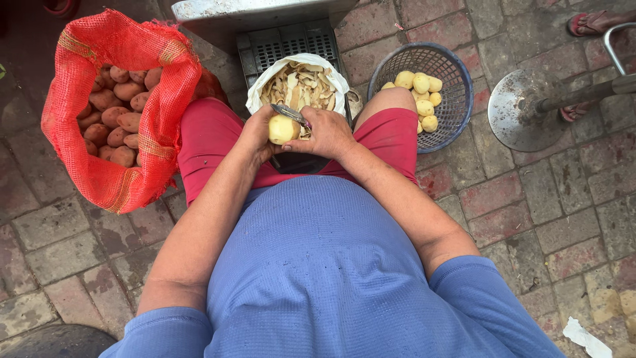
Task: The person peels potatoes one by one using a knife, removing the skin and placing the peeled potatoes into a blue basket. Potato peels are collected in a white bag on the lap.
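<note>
I see the peeled potato (282, 128) above my lap, my left hand (257, 136) clamped around it, my right hand (328, 132) gripping a peeler (290, 115) against it. Beyond: white peel bag (299, 85), blue basket (457, 86) of peeled potatoes, red mesh sack (119, 106) left.

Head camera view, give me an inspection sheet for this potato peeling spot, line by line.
Surface: brick paving, worn and uneven.
Job's things: peeled potato in the left hand; peeler in the right hand; red mesh sack of unpeeled potatoes; blue basket of peeled potatoes; white bag of peelings on a dark crate.
Clutter: crumpled white scrap on the bricks.
Hands: both bare, working over the lap, above the bag.
Cables: nothing seen.
Surroundings: round metal stand base beside the basket; another person's sandalled foot at the top edge.
</note>
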